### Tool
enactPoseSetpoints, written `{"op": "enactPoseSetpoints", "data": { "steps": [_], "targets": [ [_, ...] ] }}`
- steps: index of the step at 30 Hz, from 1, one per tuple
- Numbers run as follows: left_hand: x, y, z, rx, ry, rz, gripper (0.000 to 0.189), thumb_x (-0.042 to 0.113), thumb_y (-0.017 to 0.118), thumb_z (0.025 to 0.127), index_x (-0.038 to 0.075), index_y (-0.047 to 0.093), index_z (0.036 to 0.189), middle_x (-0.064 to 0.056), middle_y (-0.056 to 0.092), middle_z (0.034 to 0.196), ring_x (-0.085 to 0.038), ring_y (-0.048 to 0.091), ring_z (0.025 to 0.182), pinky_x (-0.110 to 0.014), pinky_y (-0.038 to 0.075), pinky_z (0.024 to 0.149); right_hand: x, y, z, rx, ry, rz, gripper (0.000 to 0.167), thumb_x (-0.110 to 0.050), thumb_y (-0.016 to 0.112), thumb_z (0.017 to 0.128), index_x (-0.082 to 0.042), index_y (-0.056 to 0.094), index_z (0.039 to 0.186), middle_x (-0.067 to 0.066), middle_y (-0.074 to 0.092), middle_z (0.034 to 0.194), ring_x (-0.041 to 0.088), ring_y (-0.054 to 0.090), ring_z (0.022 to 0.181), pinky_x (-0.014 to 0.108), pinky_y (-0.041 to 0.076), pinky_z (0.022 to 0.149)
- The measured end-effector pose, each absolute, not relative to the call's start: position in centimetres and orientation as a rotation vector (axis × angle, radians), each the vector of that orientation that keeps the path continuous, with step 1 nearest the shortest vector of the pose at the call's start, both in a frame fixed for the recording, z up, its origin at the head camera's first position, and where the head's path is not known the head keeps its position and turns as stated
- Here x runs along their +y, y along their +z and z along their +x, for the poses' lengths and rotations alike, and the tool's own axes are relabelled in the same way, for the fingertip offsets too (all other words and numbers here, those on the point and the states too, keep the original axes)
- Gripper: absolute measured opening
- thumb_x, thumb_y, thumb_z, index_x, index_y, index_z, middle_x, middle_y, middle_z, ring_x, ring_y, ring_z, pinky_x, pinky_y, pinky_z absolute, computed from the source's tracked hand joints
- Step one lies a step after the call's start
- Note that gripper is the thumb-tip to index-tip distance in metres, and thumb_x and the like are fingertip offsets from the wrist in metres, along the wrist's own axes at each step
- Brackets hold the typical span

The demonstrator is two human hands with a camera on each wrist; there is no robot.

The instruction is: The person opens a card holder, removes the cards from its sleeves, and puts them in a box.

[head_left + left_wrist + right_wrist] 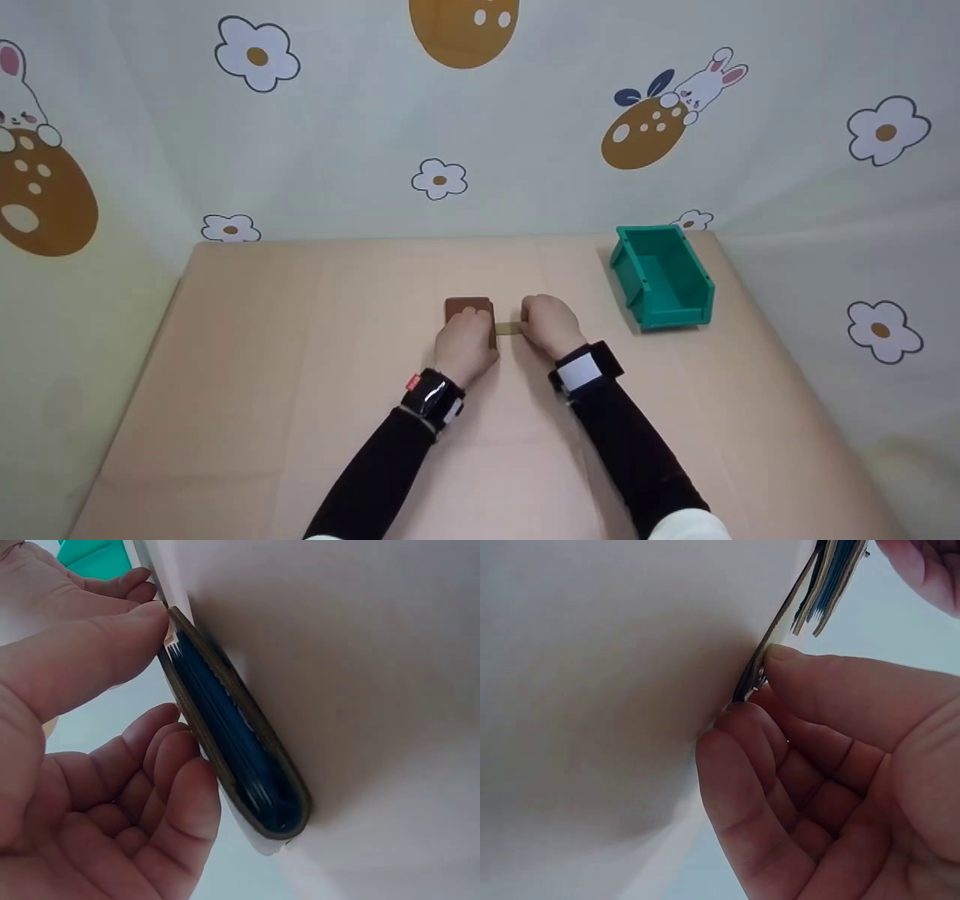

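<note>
A brown wallet (468,304) sits near the middle of the table, with my left hand (463,351) gripping it. Seen end-on in the left wrist view, the wallet (225,716) shows blue layered pockets between brown covers. My left thumb presses at its upper edge, and the curled fingers lie against one cover. A short tan strap (508,328) sticks out from the wallet's right side. My right hand (553,327) pinches the strap's outer end between thumb and curled fingers. In the right wrist view the strap (782,622) stands slightly apart from the pocket layers; a small metal piece shows near the fingertips.
A green open-fronted bin (664,279) stands at the table's back right, to the right of my right hand. The tan-covered table (360,300) meets a patterned cloth wall (352,150) behind, and cloth hangs at both sides.
</note>
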State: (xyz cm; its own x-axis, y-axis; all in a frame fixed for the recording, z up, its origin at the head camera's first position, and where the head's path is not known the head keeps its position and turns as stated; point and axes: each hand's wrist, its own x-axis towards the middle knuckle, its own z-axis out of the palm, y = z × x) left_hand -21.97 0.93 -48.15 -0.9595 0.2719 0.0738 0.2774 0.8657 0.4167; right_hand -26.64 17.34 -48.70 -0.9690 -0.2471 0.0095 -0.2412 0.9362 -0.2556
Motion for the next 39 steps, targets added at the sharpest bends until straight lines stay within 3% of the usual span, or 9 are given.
{"op": "enactPoseSetpoints", "data": {
  "steps": [17,24,29,39],
  "targets": [
    [-1.2,-46.8,-20.9,-2.867,-0.816,-0.456,0.034,0.017,0.079,0.081,0.000,0.059,0.102,-0.014,0.059,0.099,-0.028,0.059,0.090,-0.041,0.050,0.081,17.5,-48.6,-26.5,3.068,-0.421,-0.389,0.017,-0.011,0.075,0.084,-0.006,0.062,0.074,0.007,0.062,0.074,0.028,0.060,0.072,0.042,0.050,0.070],
    [-3.2,-46.3,-19.5,-2.752,-0.885,-0.302,0.030,0.007,0.073,0.081,-0.002,0.059,0.106,-0.013,0.059,0.096,-0.025,0.058,0.085,-0.037,0.051,0.072,17.5,-48.5,-26.4,3.062,-0.437,-0.374,0.018,-0.012,0.075,0.084,-0.006,0.062,0.073,0.007,0.061,0.074,0.027,0.060,0.072,0.041,0.050,0.069],
    [-5.2,-46.6,-18.7,-2.682,-0.905,-0.113,0.033,0.001,0.069,0.078,-0.005,0.058,0.108,-0.017,0.060,0.096,-0.029,0.060,0.084,-0.040,0.051,0.069,17.5,-48.4,-26.5,3.063,-0.431,-0.394,0.018,-0.012,0.075,0.084,-0.006,0.061,0.073,0.007,0.061,0.074,0.028,0.061,0.073,0.041,0.050,0.070],
    [-7.8,-47.9,-18.5,-2.731,-0.897,-0.017,0.030,0.001,0.067,0.078,-0.005,0.057,0.105,-0.017,0.057,0.089,-0.031,0.058,0.080,-0.043,0.050,0.068,17.3,-48.5,-26.4,3.051,-0.429,-0.395,0.019,-0.013,0.075,0.085,-0.006,0.061,0.074,0.007,0.060,0.074,0.027,0.060,0.072,0.041,0.050,0.070]
  ]
}}
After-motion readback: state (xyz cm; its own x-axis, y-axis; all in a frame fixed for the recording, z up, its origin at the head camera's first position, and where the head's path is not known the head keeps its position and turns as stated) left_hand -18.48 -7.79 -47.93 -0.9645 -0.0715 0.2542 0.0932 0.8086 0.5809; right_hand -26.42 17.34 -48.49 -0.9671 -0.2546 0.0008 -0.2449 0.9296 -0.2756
